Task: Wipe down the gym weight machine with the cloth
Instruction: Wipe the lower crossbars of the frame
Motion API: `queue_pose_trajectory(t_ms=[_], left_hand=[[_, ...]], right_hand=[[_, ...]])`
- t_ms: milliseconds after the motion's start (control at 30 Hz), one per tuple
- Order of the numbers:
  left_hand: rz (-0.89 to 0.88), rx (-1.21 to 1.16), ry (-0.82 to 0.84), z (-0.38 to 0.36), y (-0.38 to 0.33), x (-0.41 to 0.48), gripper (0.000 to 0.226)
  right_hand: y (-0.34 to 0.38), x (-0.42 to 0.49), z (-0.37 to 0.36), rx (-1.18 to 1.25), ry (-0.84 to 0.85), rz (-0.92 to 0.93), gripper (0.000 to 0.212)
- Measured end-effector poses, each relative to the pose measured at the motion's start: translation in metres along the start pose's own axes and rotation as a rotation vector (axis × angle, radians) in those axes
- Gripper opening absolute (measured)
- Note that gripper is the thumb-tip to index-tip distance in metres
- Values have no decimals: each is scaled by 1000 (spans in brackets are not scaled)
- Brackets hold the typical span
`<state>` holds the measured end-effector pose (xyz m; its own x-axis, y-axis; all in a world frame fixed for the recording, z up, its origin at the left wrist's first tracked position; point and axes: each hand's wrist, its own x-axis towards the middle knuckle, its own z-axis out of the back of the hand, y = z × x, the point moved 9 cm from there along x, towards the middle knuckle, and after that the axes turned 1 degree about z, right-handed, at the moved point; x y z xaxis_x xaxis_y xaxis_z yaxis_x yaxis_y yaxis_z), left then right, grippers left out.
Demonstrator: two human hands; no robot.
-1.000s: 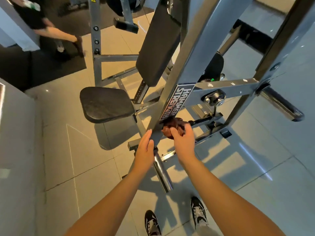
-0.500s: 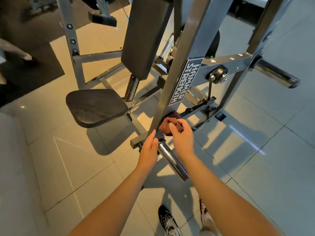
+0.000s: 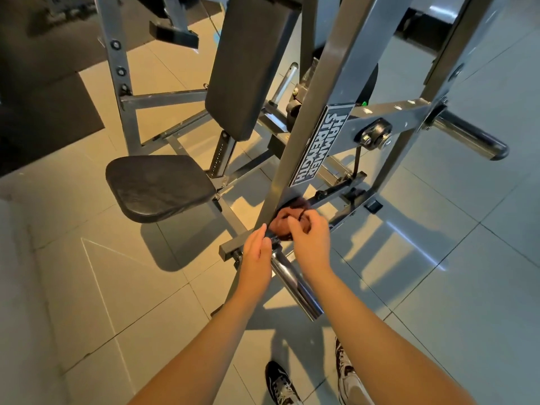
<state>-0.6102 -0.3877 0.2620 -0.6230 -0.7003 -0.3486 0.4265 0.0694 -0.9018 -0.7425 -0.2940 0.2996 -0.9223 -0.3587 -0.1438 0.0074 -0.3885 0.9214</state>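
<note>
The cloth (image 3: 287,222) is reddish brown, with what may be a darker line across it. The weight machine (image 3: 344,68) has a plain grey painted frame. Its label (image 3: 317,150) is black with white block letters and a thin white border. The seat pad (image 3: 157,187) and back pad (image 3: 248,62) are matte black. The sleeve bar (image 3: 295,285) is bright chrome. The floor (image 3: 87,287) is pale beige tile with thin dark grout lines, and the mat (image 3: 43,97) on it is black. The shoes (image 3: 282,384) are mottled black and white.

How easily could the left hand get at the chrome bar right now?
Probably easily: the left hand is open and right beside the chrome bar, with nothing between them; the right hand holds the cloth.
</note>
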Motion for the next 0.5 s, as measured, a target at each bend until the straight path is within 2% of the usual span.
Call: queue_pose_trajectory(t_ms=[67, 167, 267, 333, 433, 500], left_hand=[[-11, 1, 6, -2, -2, -1, 43], [-109, 70, -1, -5, -22, -3, 43], [-179, 71, -1, -12, -45, -1, 44], [-180, 48, -16, -13, -51, -2, 44], [-208, 79, -19, -12, -52, -4, 41], [-196, 20, -19, -11, -51, -4, 37]], right_hand=[[18, 7, 19, 140, -115, 38, 10], [21, 10, 15, 169, -154, 7, 10], [-3, 6, -1, 123, -45, -159, 13], [-12, 5, -1, 114, 14, -203, 18], [11, 12, 17, 163, -35, -71, 26], [27, 14, 24, 168, -103, 7, 34]])
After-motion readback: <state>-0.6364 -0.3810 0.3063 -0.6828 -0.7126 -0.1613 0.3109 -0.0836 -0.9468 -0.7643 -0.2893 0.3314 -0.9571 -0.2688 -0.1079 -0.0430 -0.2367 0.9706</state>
